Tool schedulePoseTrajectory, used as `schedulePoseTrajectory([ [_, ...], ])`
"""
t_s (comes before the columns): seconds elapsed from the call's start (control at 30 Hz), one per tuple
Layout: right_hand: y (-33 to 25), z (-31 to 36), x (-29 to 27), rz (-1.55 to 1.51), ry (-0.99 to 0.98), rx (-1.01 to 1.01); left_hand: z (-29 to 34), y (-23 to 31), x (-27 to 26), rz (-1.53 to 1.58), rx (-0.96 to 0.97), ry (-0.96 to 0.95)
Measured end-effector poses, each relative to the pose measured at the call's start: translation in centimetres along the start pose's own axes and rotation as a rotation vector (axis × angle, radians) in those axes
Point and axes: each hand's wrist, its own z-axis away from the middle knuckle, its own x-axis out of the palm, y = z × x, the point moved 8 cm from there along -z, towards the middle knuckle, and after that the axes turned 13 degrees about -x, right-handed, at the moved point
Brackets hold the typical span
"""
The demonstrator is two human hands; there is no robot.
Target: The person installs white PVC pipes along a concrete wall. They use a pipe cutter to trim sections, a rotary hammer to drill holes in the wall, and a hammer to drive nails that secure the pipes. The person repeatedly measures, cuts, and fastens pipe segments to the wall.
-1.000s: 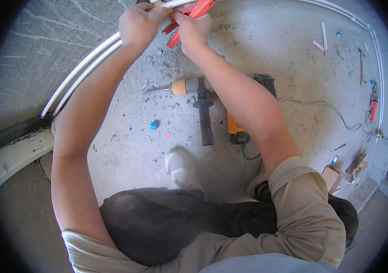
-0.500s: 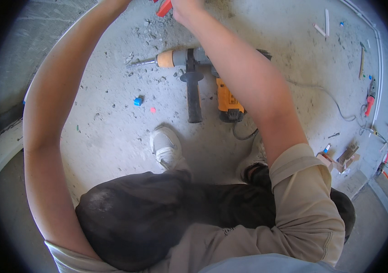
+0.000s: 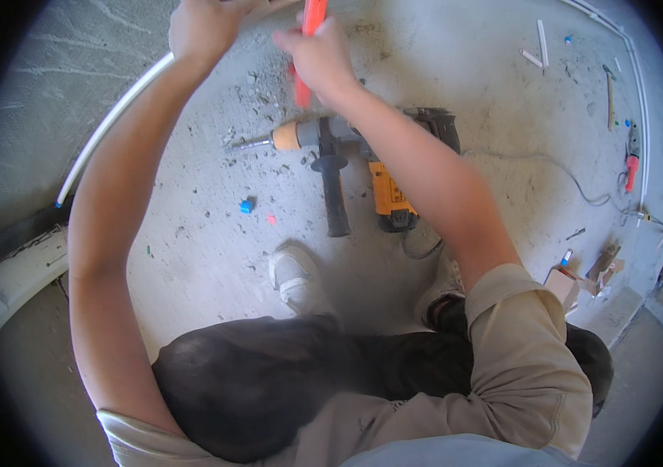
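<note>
Up at the top edge, my left hand (image 3: 203,33) is closed round a thin, curved white pipe (image 3: 110,124). The pipe bends down the left side beside my forearm to a dark blue end; its other part by my fingers is partly cut off by the frame. To the right of that, my right hand (image 3: 322,61) grips a red-handled tool (image 3: 303,92), slightly blurred, one handle pointing up past my fingers. The tool's working end is hidden or out of frame. Below my right forearm lies a yellow and black rotary hammer drill (image 3: 388,187), its bit pointing left.
Rubble and a blue cap (image 3: 247,206) lie on the concrete floor. The drill's cable (image 3: 549,158) runs right toward a red-handled tool (image 3: 632,167). White pipe offcuts (image 3: 542,43) lie far right, small cardboard boxes (image 3: 562,288) nearer. A rough wall (image 3: 75,62) stands at left.
My right hand has come down and nearer with the red-handled tool, which now shows more fully. My left hand has come lower into view, and more of the white pipe shows.
</note>
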Motion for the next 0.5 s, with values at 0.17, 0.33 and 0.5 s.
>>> schedulePoseTrajectory([
  [0.17,-0.8,5.0,-1.4,0.508,-0.318,0.043,0.7,-0.5,-0.4,-0.026,-0.027,-0.069],
  [0.33,-2.0,6.2,-0.7,0.503,-0.394,0.051,2.8,0.2,-0.9,0.115,-0.09,-0.218],
  [0.5,-2.8,5.5,0.9,0.391,-0.384,-0.006,3.8,0.9,-1.2,0.199,-0.036,-0.245],
])
